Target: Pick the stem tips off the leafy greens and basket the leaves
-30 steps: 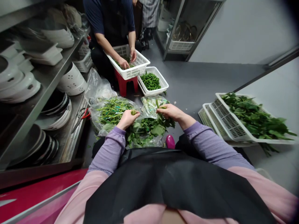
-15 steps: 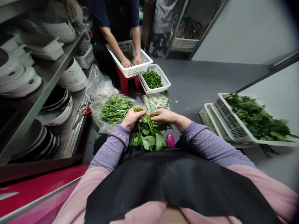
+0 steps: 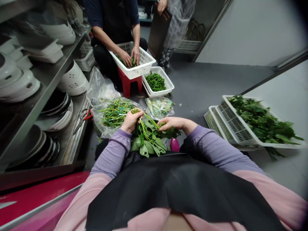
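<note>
My left hand (image 3: 132, 120) is closed round the stems of a bunch of leafy greens (image 3: 149, 141), whose broad leaves hang down over my lap. A little to the right, my right hand (image 3: 173, 124) pinches a few green stems, with leaves trailing beneath it. Just beyond my left hand lies a clear plastic bag with a heap of cut stems (image 3: 115, 112). A second plastic bag (image 3: 160, 106) with greens sits on the floor past my hands. To my right, more leafy greens (image 3: 260, 123) fill a tilted white basket (image 3: 229, 118).
A co-worker's hands (image 3: 131, 57) reach into a white basket (image 3: 144, 69) on a red stool (image 3: 130, 85). Green peppers (image 3: 155, 81) fill a basket beside it. Another person stands behind, holding a dark board (image 3: 158, 32). Shelves with dishes and red-handled scissors (image 3: 83, 118) line the left.
My hands have moved apart, and the right now pinches stems away from the left's bunch. The co-worker's hands have shifted in the basket. The person behind has come further into view with the board.
</note>
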Tool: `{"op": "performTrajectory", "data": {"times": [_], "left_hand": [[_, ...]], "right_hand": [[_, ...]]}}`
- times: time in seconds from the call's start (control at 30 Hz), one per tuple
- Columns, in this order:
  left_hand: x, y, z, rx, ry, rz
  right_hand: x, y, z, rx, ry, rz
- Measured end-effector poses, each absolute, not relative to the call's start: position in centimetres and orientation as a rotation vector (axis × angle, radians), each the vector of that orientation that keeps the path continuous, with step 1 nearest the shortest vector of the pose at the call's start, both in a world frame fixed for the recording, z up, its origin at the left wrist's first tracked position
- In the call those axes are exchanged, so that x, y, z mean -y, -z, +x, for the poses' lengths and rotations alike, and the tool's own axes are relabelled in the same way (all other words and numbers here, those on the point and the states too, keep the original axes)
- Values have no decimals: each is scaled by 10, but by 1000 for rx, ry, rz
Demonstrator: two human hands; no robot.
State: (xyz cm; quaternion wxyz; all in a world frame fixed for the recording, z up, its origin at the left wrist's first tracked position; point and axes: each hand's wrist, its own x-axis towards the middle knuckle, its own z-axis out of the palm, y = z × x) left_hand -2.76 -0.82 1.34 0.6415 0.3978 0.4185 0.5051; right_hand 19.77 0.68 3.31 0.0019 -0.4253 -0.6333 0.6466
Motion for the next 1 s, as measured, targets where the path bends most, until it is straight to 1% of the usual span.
{"op": "performTrajectory", "data": {"times": [0.13, 0.27, 0.33, 0.4, 0.43, 0.47, 0.5, 0.57, 0.6, 0.7, 0.8, 0.87, 1.0], "left_hand": [[8, -15, -30, -997, -1182, 992], [7, -16, -34, -1075, -1236, 1033], [6, -17, -35, -1092, -1272, 1016], [5, -17, -37, -1097, -1280, 996], [5, -17, -36, -1094, -1274, 989], [5, -17, -36, -1087, -1265, 983], [5, -17, -35, -1077, -1256, 978], [6, -18, -33, -1047, -1241, 957], [7, -18, -32, -1030, -1236, 941], [8, -18, -30, -984, -1222, 893], [9, -17, -30, -958, -1215, 896], [8, -15, -31, -953, -1215, 915], [8, -13, -30, -1006, -1253, 935]], "right_hand": [[-5, -30, 215, 2060, -1630, -1503], [-14, -21, 254, 2008, -1433, -1757], [-19, -14, 272, 2024, -1134, -1991], [-22, -12, 280, 2010, -690, -2202], [-22, -14, 278, 2003, -508, -2230], [-21, -18, 272, 2002, -393, -2192], [-19, -24, 262, 2013, -360, -2096], [-15, -39, 233, 2059, -507, -1816], [-12, -46, 217, 2087, -667, -1683], [-9, -58, 176, 2145, -1310, -1456], [-9, -49, 159, 2030, -1893, -1344], [-7, -39, 157, 1839, -2074, -1281], [0, -27, 159, 1462, -2117, -1150]]}}
